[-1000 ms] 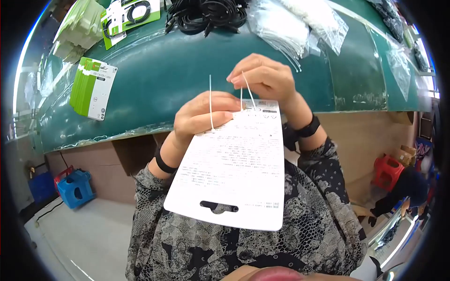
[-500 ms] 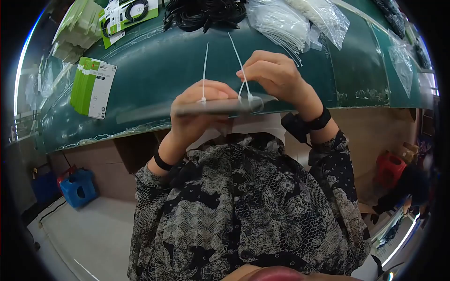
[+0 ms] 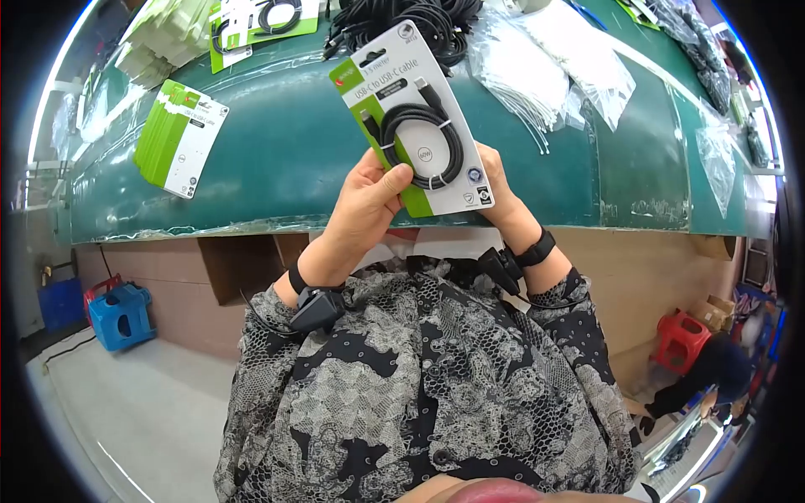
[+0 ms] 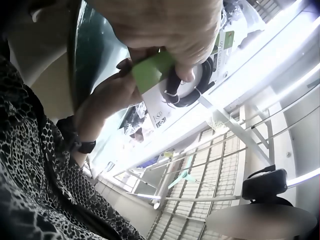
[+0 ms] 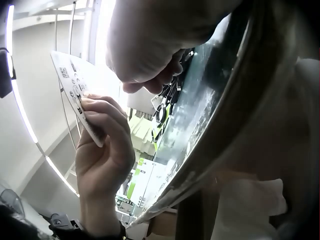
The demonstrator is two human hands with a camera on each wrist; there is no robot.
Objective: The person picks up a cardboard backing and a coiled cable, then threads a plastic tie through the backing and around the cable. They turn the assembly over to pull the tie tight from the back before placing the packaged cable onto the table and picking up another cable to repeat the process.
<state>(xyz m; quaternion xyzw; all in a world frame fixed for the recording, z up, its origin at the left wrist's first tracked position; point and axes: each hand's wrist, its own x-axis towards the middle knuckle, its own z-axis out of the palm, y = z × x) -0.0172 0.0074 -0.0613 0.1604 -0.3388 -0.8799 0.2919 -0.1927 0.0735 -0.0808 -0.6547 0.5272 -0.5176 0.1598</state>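
My left hand (image 3: 366, 201) grips the lower left of a white and green cable card (image 3: 464, 172), its thumb on the front. On the card a coiled black USB-C cable (image 3: 455, 151) is bound by white zip ties (image 3: 444, 124) at several spots. Printed lettering on the front reads USB-C to USB-C cable. My right hand (image 3: 496, 180) is behind the card's lower right edge, its fingers hidden in the head view. In the right wrist view the right hand (image 5: 155, 45) has bent fingers close to the card's back; I cannot tell whether they pinch a tie.
A fanned stack of matching cards (image 3: 180, 138) lies on the green table (image 3: 277, 159) at left. Behind are finished cable packs (image 3: 264, 21), black cables (image 3: 444, 17) and bags of white zip ties (image 3: 537, 75). The table's front edge runs just beyond my body.
The card has turned from its printed back, through edge-on, to its cable side facing me, and is raised over the table. The upright tie tails are out of sight. My right hand has moved behind the card.
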